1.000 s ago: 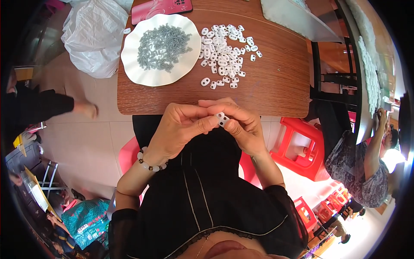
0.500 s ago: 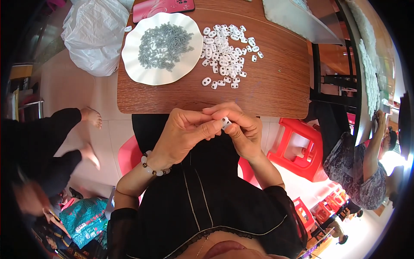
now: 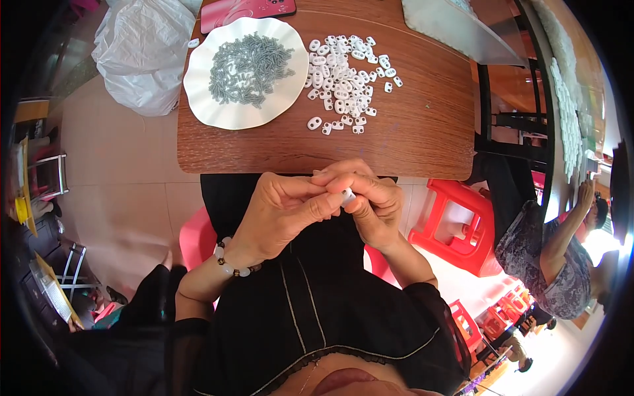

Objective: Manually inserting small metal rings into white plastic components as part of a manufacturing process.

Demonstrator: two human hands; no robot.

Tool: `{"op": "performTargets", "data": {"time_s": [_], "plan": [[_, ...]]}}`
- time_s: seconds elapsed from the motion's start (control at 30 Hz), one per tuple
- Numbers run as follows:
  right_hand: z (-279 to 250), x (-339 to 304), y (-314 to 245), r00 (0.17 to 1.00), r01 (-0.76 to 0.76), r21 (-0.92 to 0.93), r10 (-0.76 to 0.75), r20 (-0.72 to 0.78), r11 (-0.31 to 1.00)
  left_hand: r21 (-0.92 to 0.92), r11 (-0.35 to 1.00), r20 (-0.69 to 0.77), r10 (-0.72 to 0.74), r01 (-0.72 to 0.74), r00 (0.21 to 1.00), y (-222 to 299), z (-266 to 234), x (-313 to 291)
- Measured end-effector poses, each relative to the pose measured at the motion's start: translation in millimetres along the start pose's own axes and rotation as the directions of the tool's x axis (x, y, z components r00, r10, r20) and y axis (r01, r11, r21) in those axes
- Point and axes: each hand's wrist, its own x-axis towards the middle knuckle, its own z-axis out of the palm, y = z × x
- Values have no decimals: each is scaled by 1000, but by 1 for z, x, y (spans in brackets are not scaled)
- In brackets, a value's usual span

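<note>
Just off the table's near edge, my left hand (image 3: 284, 214) and my right hand (image 3: 371, 204) meet, fingertips pinched together around one small white plastic cord lock (image 3: 348, 195). Most of the piece is covered by fingers; a white face shows between the thumbs. Beyond them on the table lies a loose pile of similar white two-holed cord-lock parts (image 3: 341, 79). To its left, a white wavy-rimmed plate (image 3: 198, 89) bears a heap of small grey metal springs (image 3: 254, 69).
The brown wooden table (image 3: 422, 132) spans the view ahead. A pink phone (image 3: 247, 12) lies behind the plate, and a white plastic bag (image 3: 142, 59) sits to the left. Red stools (image 3: 456, 228) stand at right, where another person (image 3: 555, 257) works.
The white cord lock has turned slightly in my fingertips and shows less of its holes. At left, the barefoot person has moved back toward the lower left and the teal bag is mostly hidden.
</note>
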Motion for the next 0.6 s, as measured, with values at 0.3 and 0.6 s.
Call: {"op": "performTargets", "data": {"time_s": [0.3,0.6], "plan": [[1,-2,10,997,-31,171,42,-61,985,57,998,-39,29,-26,999,-5,-1,9],[-10,5,27,990,-141,394,135,44,908,61,996,-61,62,-58,996,-11,-5,27]]}}
